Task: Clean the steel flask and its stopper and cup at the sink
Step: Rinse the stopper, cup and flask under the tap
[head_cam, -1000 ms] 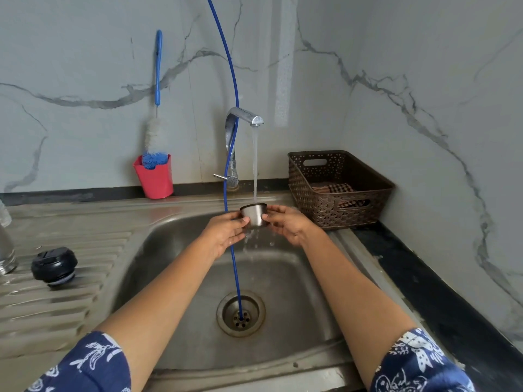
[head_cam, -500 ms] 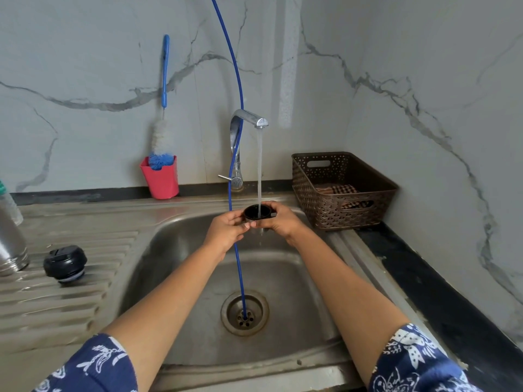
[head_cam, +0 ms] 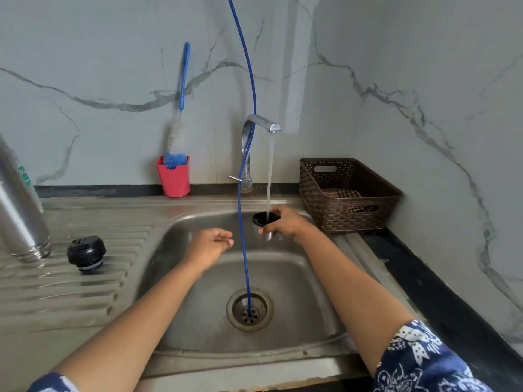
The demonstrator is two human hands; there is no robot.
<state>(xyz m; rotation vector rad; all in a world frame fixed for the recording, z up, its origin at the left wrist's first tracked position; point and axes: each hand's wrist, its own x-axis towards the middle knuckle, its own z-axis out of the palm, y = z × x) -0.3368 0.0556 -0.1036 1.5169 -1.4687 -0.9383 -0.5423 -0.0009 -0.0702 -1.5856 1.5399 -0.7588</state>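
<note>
Head view: right hand (head_cam: pixel 285 222) wraps the cup (head_cam: pixel 265 219), mouth up under the tap stream (head_cam: pixel 269 176). Left hand (head_cam: pixel 210 246) empty, fingers loosely curled, apart. Flask (head_cam: pixel 19 216) and stopper (head_cam: pixel 86 253) wait on the drainboard. Best practice: swirl, then tip out over the sink (head_cam: pixel 175 278).

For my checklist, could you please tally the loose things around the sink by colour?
Steel: 2, flask, cup
Black: 1, stopper
Red: 1, holder
Blue and white: 1, brush
Brown: 1, basket
Total: 6
</note>
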